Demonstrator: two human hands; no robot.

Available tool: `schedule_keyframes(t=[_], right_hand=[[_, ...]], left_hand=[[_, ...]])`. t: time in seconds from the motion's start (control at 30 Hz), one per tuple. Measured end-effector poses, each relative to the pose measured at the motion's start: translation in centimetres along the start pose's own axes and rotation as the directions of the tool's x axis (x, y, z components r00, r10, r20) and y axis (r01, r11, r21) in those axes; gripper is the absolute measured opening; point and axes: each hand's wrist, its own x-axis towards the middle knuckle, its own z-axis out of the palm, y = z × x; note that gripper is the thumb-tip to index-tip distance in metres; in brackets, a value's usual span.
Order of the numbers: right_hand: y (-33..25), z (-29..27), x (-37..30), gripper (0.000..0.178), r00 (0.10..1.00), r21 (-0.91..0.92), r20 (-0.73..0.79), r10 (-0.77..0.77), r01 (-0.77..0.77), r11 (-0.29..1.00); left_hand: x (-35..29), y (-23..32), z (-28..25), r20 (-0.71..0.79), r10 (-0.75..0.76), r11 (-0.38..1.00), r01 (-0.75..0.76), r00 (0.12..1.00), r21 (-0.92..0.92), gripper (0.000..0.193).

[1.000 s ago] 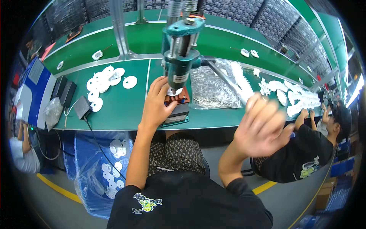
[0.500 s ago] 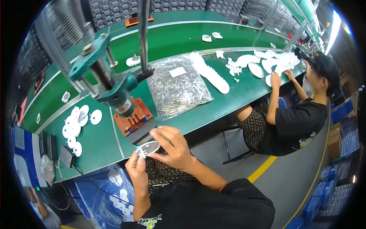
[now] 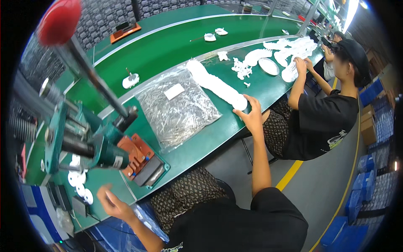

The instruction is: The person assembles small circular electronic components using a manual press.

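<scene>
My right hand (image 3: pixel 254 118) reaches to the near end of a long overlapping row of round white plastic discs (image 3: pixel 216 86). Thumb and fingers are spread at the end disc; whether they touch it I cannot tell. Off to the left, my left hand (image 3: pixel 115 204) hangs by the bench's front edge, fingertips blurred, fingers apart, with nothing visible in it. Between my hands stands a green hand press (image 3: pixel 94 147) with a red ball knob (image 3: pixel 58 21). Under it sits an orange fixture (image 3: pixel 136 153). A clear bag of thin metal pins (image 3: pixel 178 111) lies beside the row.
Loose white discs (image 3: pixel 77 178) lie left of the press, near a blue-and-white machine (image 3: pixel 40 214). Below the bench is a blue plastic-lined container (image 3: pixel 111 231). To the right a co-worker (image 3: pixel 323 113) sits handling white parts (image 3: pixel 296 54). Small white pieces (image 3: pixel 242 69) lie nearby.
The white disc part that both hands held is no longer in them. My right hand has moved right to the disc row, my left hand down and left. The view has shifted.
</scene>
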Motion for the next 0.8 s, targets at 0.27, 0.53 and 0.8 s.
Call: schedule_keyframes(t=[0.27,0.53,0.8], right_hand=[[0.6,0.5,2.4,0.075,0.998,-0.13,0.066,0.01,-0.001,0.992],[-0.8,1.2,2.1,0.075,1.0,-0.069,0.003,-0.017,0.017,0.997],[-2.9,1.3,1.0,0.066,0.966,-0.122,-0.198,-0.167,0.145,0.982]], left_hand=[[4.5,-6.9,2.4,0.396,0.081,0.905,-0.234,0.915,0.356,0.039],[7.4,-11.0,2.4,0.435,0.22,0.882,-0.369,0.873,0.294,0.034],[7.3,-10.0,2.2,0.261,0.388,0.7,-0.467,0.884,0.54,0.033]])
